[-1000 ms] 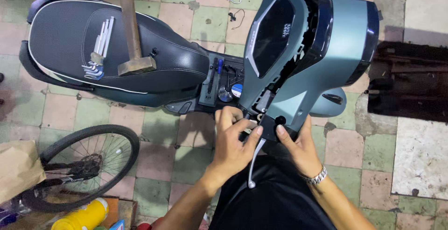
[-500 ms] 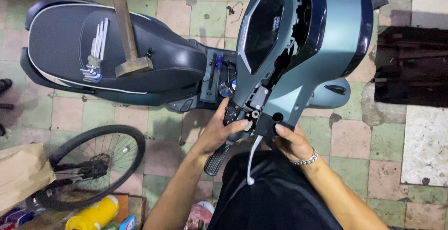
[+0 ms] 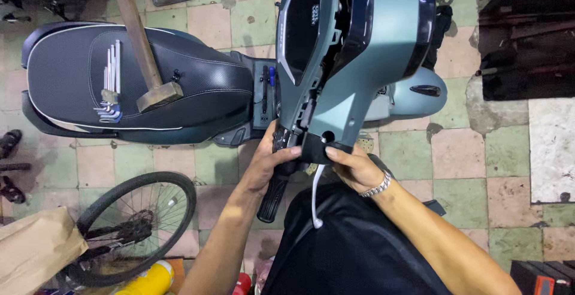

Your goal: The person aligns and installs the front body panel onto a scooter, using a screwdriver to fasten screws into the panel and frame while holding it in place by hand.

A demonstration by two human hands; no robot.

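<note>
Black handlebar grip [image 3: 272, 196] slants down-left, held by left hand [image 3: 266, 163].

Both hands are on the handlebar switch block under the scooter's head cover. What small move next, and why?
Probably steady the grip with the left hand while the right hand eases the black block outward: its white cable hangs loose, and the head cover sits tilted open.

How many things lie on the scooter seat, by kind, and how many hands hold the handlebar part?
Hammer: 1
Hex key set: 1
Hands at the handlebar cover: 2, left hand and right hand
Total: 4

The hammer and keys rest on the seat. The left hand closes on the black grip.
</note>
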